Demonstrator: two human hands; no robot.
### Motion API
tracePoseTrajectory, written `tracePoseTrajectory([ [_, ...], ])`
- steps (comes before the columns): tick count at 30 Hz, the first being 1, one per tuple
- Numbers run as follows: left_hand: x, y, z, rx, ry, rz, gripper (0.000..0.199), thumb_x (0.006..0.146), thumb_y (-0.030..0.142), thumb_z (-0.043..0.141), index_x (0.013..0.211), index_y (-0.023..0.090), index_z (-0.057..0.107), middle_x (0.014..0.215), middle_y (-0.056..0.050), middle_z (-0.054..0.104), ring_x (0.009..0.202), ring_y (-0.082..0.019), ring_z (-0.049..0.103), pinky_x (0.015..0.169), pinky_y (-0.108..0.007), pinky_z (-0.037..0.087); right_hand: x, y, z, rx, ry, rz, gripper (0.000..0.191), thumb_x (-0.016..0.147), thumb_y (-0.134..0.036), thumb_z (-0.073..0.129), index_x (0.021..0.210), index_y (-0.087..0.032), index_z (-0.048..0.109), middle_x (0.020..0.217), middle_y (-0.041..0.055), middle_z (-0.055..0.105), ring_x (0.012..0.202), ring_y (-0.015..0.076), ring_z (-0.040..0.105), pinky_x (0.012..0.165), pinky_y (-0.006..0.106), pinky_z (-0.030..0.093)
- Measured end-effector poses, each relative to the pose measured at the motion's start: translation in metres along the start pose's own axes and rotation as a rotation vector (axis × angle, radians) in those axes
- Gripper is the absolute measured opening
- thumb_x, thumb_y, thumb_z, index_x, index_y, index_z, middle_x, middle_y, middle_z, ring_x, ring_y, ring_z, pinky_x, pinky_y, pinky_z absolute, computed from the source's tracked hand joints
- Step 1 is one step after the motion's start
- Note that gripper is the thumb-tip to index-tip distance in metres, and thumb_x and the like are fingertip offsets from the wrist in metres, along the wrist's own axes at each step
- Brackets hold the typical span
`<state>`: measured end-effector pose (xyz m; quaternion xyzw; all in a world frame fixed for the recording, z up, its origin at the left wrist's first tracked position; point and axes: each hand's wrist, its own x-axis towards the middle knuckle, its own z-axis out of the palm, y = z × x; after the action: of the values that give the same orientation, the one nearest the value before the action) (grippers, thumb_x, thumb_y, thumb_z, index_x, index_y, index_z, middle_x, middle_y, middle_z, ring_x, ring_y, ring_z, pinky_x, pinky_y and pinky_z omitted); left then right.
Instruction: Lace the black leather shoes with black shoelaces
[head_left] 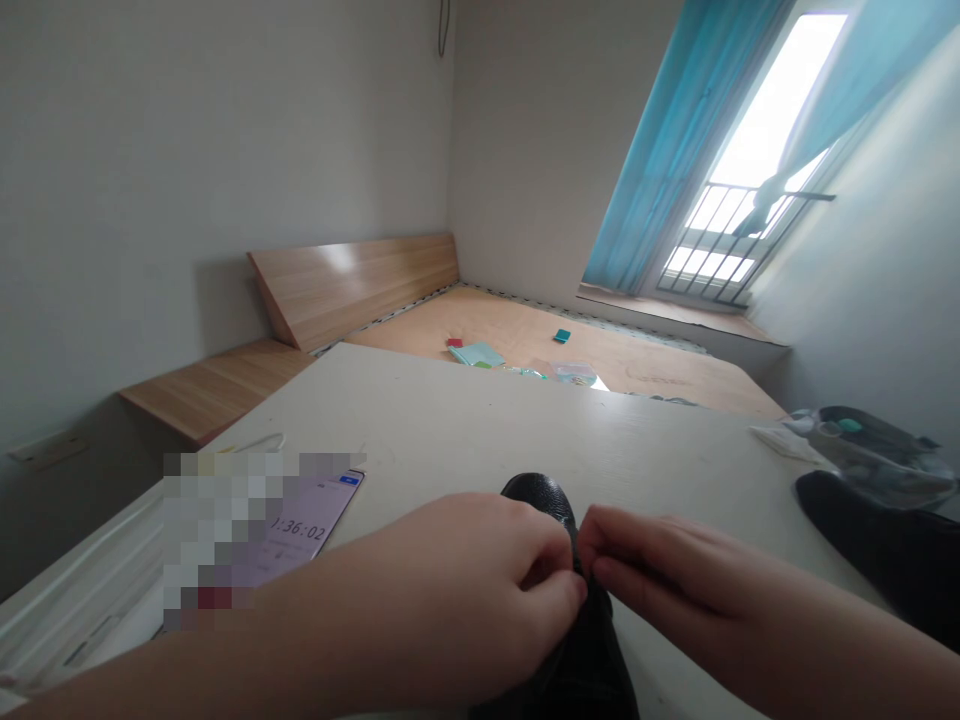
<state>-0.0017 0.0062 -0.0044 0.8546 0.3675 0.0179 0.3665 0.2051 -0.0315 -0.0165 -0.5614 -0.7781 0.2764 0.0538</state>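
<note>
Nearest the camera, the left hand (450, 590) and the right hand (675, 580) come together, fingertips pinching at the top of a black leather shoe (581, 670), its toe pointing away on the white counter (465, 420). It looks stiff, slick and fairly light; the collar seems the firmest hold. A phone (307, 530) lies left, a second black shoe (877, 550) right; farther off, a wooden bed platform (525, 340) and, upper right, a barred window (750, 180).
</note>
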Motion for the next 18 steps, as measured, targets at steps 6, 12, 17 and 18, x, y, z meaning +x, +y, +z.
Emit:
tracePoseTrajectory([
  [6, 0.002, -0.004, -0.002, -0.05, 0.005, 0.003, 0.035, 0.091, 0.045, 0.042, 0.069, 0.021, 0.054, 0.062, 0.005, 0.055, 0.057, -0.011, 0.049, 0.046, -0.024, 0.029, -0.002, 0.005, -0.005, 0.052, -0.029, -0.001, 0.035, 0.097, -0.05, 0.04, 0.088, -0.026, 0.062, 0.09, 0.0017, 0.068, 0.082, 0.0186, 0.06, 0.067, 0.027, 0.044],
  [12, -0.003, -0.003, -0.007, 0.089, 0.027, 0.012, 0.03, 0.088, 0.039, 0.047, 0.068, 0.021, 0.06, 0.065, 0.003, 0.062, 0.058, -0.012, 0.05, 0.048, -0.026, 0.027, -0.002, 0.013, -0.03, -0.062, -0.231, -0.062, 0.028, 0.096, -0.04, 0.047, 0.077, -0.023, 0.06, 0.071, -0.0017, 0.059, 0.067, 0.0151, 0.052, 0.062, 0.026, 0.04],
  [17, -0.006, -0.01, -0.01, 0.259, 0.006, 0.051, 0.03, 0.086, 0.035, 0.048, 0.062, 0.022, 0.062, 0.06, 0.001, 0.06, 0.052, -0.013, 0.044, 0.049, -0.026, 0.024, 0.004, 0.023, -0.041, -0.029, -0.361, -0.066, 0.025, 0.094, -0.034, 0.049, 0.075, -0.02, 0.057, 0.071, -0.0015, 0.054, 0.064, 0.0131, 0.049, 0.06, 0.024, 0.039],
  [18, -0.007, -0.012, -0.011, 0.275, 0.002, 0.056, 0.03, 0.086, 0.035, 0.048, 0.062, 0.022, 0.062, 0.06, 0.001, 0.06, 0.052, -0.013, 0.044, 0.049, -0.026, 0.024, 0.006, 0.025, -0.042, 0.0, -0.382, -0.052, 0.025, 0.094, -0.035, 0.049, 0.075, -0.02, 0.056, 0.07, -0.0021, 0.051, 0.062, 0.0118, 0.047, 0.058, 0.023, 0.038],
])
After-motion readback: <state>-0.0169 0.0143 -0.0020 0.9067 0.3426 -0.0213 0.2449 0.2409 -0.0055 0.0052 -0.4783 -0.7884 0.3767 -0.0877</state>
